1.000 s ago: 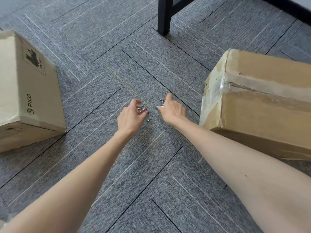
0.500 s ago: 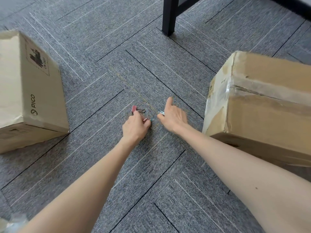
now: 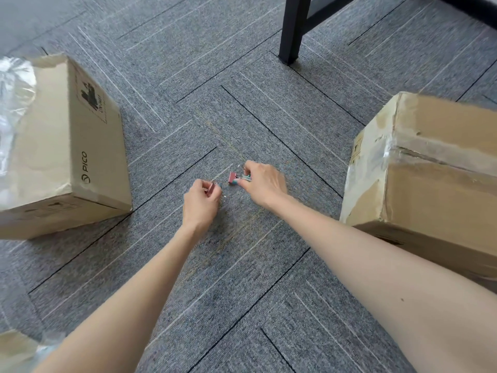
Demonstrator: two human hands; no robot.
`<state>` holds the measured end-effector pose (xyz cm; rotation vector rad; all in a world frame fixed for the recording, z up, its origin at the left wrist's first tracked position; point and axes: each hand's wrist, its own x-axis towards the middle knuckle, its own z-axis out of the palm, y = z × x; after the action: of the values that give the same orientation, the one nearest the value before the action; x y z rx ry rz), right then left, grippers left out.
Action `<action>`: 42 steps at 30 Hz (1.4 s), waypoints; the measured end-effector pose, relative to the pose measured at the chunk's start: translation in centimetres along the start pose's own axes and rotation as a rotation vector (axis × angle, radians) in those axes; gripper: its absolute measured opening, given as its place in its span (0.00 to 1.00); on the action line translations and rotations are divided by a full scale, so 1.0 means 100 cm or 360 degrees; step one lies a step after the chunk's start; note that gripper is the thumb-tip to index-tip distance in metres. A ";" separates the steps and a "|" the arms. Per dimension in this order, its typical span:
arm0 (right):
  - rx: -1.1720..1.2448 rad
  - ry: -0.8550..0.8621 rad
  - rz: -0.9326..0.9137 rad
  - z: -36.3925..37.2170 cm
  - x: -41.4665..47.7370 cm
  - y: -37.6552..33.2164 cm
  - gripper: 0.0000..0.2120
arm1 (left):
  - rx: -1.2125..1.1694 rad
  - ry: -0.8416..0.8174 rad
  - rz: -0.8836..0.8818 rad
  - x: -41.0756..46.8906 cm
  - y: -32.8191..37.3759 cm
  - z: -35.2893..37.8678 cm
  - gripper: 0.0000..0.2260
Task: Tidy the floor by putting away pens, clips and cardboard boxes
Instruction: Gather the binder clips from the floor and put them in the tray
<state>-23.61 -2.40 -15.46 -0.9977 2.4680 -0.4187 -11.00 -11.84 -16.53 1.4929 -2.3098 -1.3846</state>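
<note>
Both bare forearms reach forward over the grey carpet-tile floor (image 3: 242,305). The left hand (image 3: 200,204) is closed on a small red metal binder clip (image 3: 209,187), pinched at the fingertips. Just right of it, the right hand (image 3: 265,184) grips a second red binder clip with wire handles (image 3: 233,177), taken by the handles with its red body pointing toward the left hand; whether more clips are bunched in that hand cannot be told through the blur. Such clips are light, stiff and sprung, so the wire loops probably give the surest hold. Well left of the hands stands a brown cardboard box printed "PICO" (image 3: 80,146); well right, a taped brown cardboard carton (image 3: 430,179). Both look bulky, likely needing two hands at opposite lower edges. Beyond the hands rises a black furniture leg (image 3: 293,28).
</note>
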 end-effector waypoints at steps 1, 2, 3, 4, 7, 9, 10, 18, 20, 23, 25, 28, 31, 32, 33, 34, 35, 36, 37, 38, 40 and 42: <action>-0.0064 0.0015 -0.0026 0.001 0.001 -0.003 0.15 | -0.0065 0.0018 -0.0034 -0.001 -0.001 -0.002 0.08; -0.0122 0.0034 -0.0052 0.003 0.003 -0.006 0.16 | -0.0107 0.0024 -0.0057 -0.002 -0.001 -0.004 0.08; -0.0168 0.0052 -0.0078 0.005 0.005 -0.009 0.16 | -0.0143 0.0035 -0.0066 -0.003 -0.002 -0.006 0.08; -0.0211 0.0054 -0.0102 0.006 0.007 -0.010 0.17 | -0.0177 0.0052 -0.0072 -0.005 -0.003 -0.006 0.08; -0.0375 -0.0021 -0.0158 0.010 0.010 -0.014 0.22 | -0.0266 0.0110 -0.0104 -0.007 -0.008 -0.007 0.10; -0.0474 -0.0084 -0.0208 0.013 0.008 -0.015 0.25 | -0.0313 0.0120 -0.0158 -0.009 -0.010 -0.006 0.09; -0.0514 -0.0091 -0.0243 0.015 0.007 -0.017 0.24 | -0.0350 0.0131 -0.0172 -0.010 -0.013 -0.005 0.09; -0.0403 -0.0150 -0.0309 0.009 -0.016 -0.021 0.20 | -0.0411 0.0123 -0.0201 -0.024 -0.013 -0.012 0.08; -0.0289 -0.0153 -0.0264 -0.007 -0.028 -0.023 0.18 | -0.0408 0.0157 -0.0176 -0.030 0.001 -0.021 0.09; -0.0185 -0.0104 -0.0206 -0.044 -0.042 -0.029 0.16 | -0.0392 0.0207 -0.0112 -0.038 0.037 -0.040 0.09; -0.0113 -0.0066 -0.0176 -0.079 -0.052 -0.036 0.15 | -0.0427 0.0219 -0.0068 -0.046 0.067 -0.057 0.09; -0.0079 0.0020 -0.0160 -0.140 -0.072 -0.055 0.15 | -0.0422 0.0212 0.0018 -0.068 0.120 -0.085 0.08; -0.0046 0.0149 -0.0147 -0.209 -0.099 -0.078 0.14 | -0.0451 0.0209 0.0153 -0.106 0.182 -0.117 0.08; -0.0039 0.0184 -0.0152 -0.232 -0.110 -0.086 0.14 | -0.0454 0.0208 0.0200 -0.120 0.203 -0.129 0.08; -0.0042 0.0215 -0.0164 -0.258 -0.123 -0.096 0.14 | -0.0456 0.0202 0.0243 -0.135 0.223 -0.143 0.09; -0.0052 0.0245 -0.0172 -0.283 -0.136 -0.105 0.15 | -0.0464 0.0191 0.0289 -0.152 0.244 -0.158 0.09; -0.0062 0.0288 -0.0175 -0.309 -0.151 -0.114 0.15 | -0.0473 0.0175 0.0329 -0.168 0.264 -0.171 0.09; -0.0062 0.0340 -0.0172 -0.335 -0.168 -0.123 0.15 | -0.0485 0.0163 0.0369 -0.186 0.284 -0.185 0.09; -0.0052 0.0394 -0.0172 -0.360 -0.186 -0.133 0.14 | -0.0493 0.0156 0.0412 -0.204 0.302 -0.198 0.08; -0.0042 0.0449 -0.0181 -0.382 -0.204 -0.141 0.14 | -0.0504 0.0159 0.0462 -0.223 0.320 -0.212 0.07; -0.0036 0.0521 -0.0220 -0.423 -0.242 -0.157 0.13 | -0.0521 0.0154 0.0549 -0.260 0.352 -0.236 0.08; -0.0038 0.0569 -0.0250 -0.458 -0.284 -0.171 0.13 | -0.0493 0.0120 0.0614 -0.302 0.379 -0.257 0.10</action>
<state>-18.66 11.08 39.24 -1.2228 2.7197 -0.6715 -9.10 -0.82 37.17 0.9367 -2.0728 -1.4569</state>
